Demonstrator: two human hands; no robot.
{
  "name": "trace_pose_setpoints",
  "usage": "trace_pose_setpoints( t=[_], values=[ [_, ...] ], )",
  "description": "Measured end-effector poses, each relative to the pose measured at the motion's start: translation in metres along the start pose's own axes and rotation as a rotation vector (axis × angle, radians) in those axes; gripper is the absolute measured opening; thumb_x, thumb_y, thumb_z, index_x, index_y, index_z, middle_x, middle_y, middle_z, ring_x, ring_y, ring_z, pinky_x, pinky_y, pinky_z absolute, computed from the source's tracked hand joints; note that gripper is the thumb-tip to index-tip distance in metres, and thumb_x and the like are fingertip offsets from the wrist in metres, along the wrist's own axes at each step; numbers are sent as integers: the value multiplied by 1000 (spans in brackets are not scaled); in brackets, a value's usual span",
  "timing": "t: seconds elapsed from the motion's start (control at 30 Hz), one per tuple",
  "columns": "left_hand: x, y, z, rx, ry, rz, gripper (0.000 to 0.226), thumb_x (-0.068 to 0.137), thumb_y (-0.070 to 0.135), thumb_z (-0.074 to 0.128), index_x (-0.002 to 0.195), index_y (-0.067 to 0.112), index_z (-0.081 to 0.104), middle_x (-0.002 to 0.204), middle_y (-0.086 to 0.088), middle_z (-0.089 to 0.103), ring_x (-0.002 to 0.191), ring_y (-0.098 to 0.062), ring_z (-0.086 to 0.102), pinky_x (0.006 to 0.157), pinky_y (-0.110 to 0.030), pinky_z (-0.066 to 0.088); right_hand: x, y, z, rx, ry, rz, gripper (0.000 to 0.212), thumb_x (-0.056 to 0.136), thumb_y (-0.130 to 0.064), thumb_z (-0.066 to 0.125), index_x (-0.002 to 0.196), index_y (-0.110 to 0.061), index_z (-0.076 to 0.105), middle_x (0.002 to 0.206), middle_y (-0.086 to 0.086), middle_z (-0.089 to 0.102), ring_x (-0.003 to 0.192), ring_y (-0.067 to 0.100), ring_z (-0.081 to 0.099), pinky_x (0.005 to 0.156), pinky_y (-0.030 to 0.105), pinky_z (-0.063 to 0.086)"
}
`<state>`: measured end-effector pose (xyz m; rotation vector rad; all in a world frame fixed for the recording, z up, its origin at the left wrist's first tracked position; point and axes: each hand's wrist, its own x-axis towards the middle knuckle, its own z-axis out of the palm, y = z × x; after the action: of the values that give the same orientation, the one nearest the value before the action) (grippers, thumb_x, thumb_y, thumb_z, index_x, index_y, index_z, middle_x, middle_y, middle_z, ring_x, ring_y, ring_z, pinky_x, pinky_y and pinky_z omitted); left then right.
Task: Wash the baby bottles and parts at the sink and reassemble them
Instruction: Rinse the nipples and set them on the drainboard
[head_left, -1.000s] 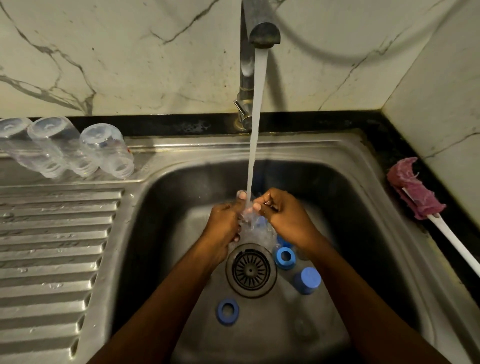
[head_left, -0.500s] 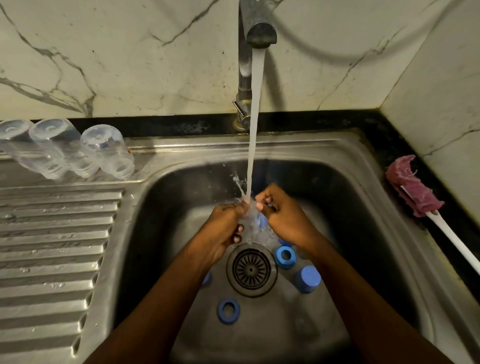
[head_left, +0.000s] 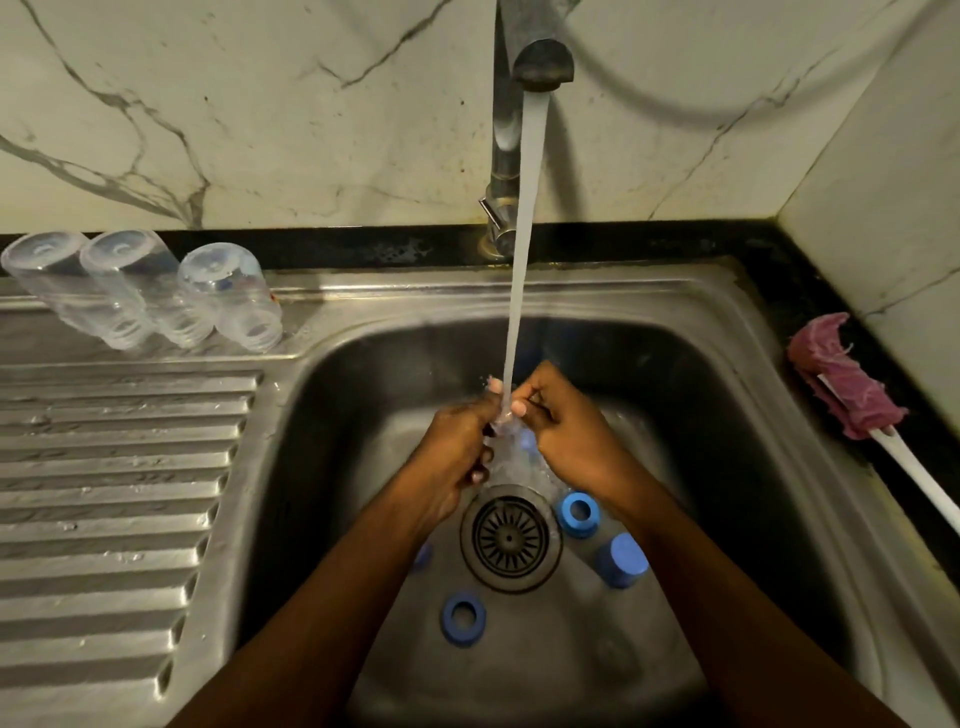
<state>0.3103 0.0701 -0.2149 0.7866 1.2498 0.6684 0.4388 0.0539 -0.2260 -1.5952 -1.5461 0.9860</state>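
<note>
White marble wall (head_left: 260, 130) with grey cracks stands behind a steel sink (head_left: 727, 332), and a black strip runs along the bottom of the wall. Water (head_left: 522, 249) pours straight down from the tap (head_left: 540, 57) into the sink. Both hands are held together under the water, above the drain (head_left: 510, 538). The left hand (head_left: 457, 457) and the right hand (head_left: 571, 441) are each closed on a small clear part (head_left: 506, 431), pinching it between thumb and fingers. The water hits that part and splashes, so its shape is too blurry to name. At the bottom of the sink lie some blue bottle pieces. One blue ring (head_left: 576, 514) sits just beside the drain on the right. One blue cap (head_left: 623, 561) sits near it, a bit lower and under the right arm. Another blue ring (head_left: 463, 617) lies flat below the drain, between the two arms. A little bit of a blue piece (head_left: 423, 555) peeks out from beside the left arm. On the left, the ridged steel draining surface (head_left: 104, 519) is wet with drops. Three clear baby bottles (head_left: 140, 291) stand upside down in a row at the back of it, touching each other. On the right edge of the sink lies a bottle brush (head_left: 852, 384) with a pink head and a white handle, well apart from the hands.
</note>
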Motion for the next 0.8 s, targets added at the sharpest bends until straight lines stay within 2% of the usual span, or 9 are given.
trace_pose_setpoints(
  t=[0.07,0.13,0.27,0.4,0.5,0.57,0.63,0.7,0.8],
  values=[
    [-1,2,-1,-62,-106,-88,21,101,19,50,89,11,64,56,3,57,39,-4,42,36,-16,33,0,3,-4,-91,21,-20,11,91,-4,59,92,-13,51,86,5,60,82,19,59,74,35,49],
    [3,0,-2,-86,-111,-98,19,100,14,48,92,11,65,58,3,57,43,-5,39,36,-17,31,0,2,-7,-99,17,-13,10,91,-5,59,95,-12,52,88,4,60,84,20,59,75,36,49],
    [7,-6,2,182,75,127,22,98,16,52,91,10,71,58,6,59,42,-2,46,41,-16,33,0,2,-8,-39,-2,72,11,91,-3,56,95,-13,54,89,9,63,80,18,59,74,31,48],
    [13,-12,4,195,256,209,38,101,33,49,87,5,70,65,-4,60,55,-13,49,54,-24,38,-1,-1,-5,-34,-47,28,7,92,-1,56,95,-7,55,86,9,62,74,10,55,64,14,44],
    [12,-9,-4,183,152,117,42,100,45,50,90,9,68,66,0,57,52,-10,45,48,-22,34,-1,-2,-5,-56,-8,-36,8,90,-4,61,93,-5,54,83,9,60,74,16,56,64,19,44],
    [10,-6,-7,157,-22,30,30,100,37,53,99,13,70,73,1,60,51,-8,42,44,-20,29,0,1,-8,-71,29,-36,13,88,-7,66,91,-8,53,84,8,61,79,23,59,70,31,48],
    [11,-7,-7,98,-104,-43,26,100,28,52,109,11,69,73,2,60,49,-6,39,43,-20,27,0,3,-8,-60,24,-14,14,88,-9,67,93,-11,54,88,7,63,84,23,61,76,38,50],
    [12,-7,-3,58,-60,-47,26,102,22,48,112,7,65,69,1,57,46,-6,38,43,-20,25,0,3,-6,-24,5,35,6,95,-15,58,99,-12,54,92,4,63,88,19,61,78,34,50],
    [5,-8,4,116,36,26,25,104,22,43,90,13,61,64,1,51,42,-7,41,40,-20,28,0,2,-3,-28,13,61,8,100,-18,50,101,-12,54,93,3,62,86,15,59,73,24,45]
  ],
)
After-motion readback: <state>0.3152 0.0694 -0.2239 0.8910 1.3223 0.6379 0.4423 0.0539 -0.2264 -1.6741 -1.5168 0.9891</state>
